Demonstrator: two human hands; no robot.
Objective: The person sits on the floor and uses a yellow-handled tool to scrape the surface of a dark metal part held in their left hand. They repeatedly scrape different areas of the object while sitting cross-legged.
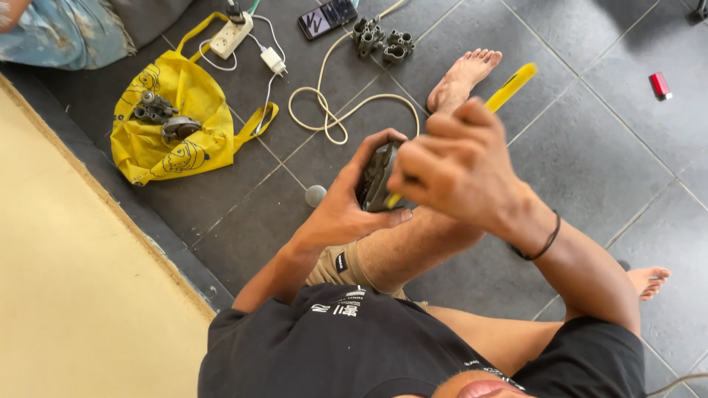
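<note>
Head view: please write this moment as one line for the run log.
left hand: holds dark metal part | right hand: grips yellow-handled tool at part | floor: yellow bag with metal parts

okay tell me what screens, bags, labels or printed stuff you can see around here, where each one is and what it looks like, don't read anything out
Phone: floor, top centre; dark rectangle, screen lit.
Yellow bag: floor, upper left; flat, cartoon print, grey metal parts on it.
Shirt print: black shirt, bottom centre; white marks.
Shorts label: small black tag on tan shorts.

2 hands (354,203) (461,166), 1 yellow bag (188,140) — 1 phone (327,17)
</note>
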